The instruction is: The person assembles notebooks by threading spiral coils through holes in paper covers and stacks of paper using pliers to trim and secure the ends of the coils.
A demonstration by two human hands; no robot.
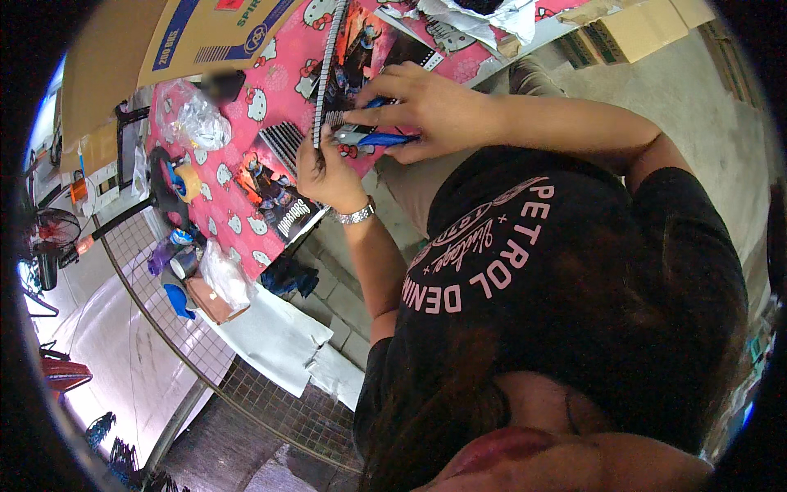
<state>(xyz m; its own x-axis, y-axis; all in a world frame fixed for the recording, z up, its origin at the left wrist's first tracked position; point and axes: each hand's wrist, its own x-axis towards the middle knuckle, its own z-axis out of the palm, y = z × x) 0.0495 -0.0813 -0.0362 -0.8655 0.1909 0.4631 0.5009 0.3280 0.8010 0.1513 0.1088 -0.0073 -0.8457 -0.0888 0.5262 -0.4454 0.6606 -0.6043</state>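
Observation:
My left hand (332,174), with a metal-band watch at the wrist, pinches the lower end of a long spiral-bound edge on a notebook (321,78). In my right hand (430,115) are pliers with blue handles (385,139). Their metal jaws point at the spiral close to my left fingertips; whether they touch the wire I cannot tell. Beneath and beyond the hands lies a dark notebook cover with a red picture (361,45). Another picture-covered notebook (279,193) rests at the table's near edge, left of my left hand, beside a row of dark spiral bindings (283,146).
A large cardboard box (217,37) stands at the far left of the pink patterned table (246,78). Nearby are a clear plastic bag (193,115), a tape roll (188,182) and a brown pouch (215,301). Cardboard boxes (631,37) sit on the floor at right.

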